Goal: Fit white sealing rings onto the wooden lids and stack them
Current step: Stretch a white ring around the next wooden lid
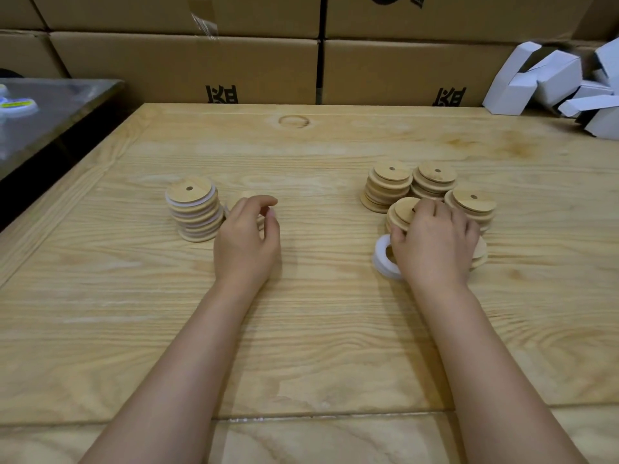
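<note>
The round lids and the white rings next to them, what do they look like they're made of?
The lids look like pale wood, possibly bamboo, with a matte, unglossed finish: tan faces with faint grain. The white rings look like soft rubber or silicone, smooth, matte and without grain, though this view cannot confirm which.

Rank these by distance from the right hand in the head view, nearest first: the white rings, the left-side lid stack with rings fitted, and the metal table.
1. white rings: right beside the right hand, at its thumb.
2. lid stack: well to the left, on the wooden table.
3. metal table: far left, past the wooden table's edge.
</note>
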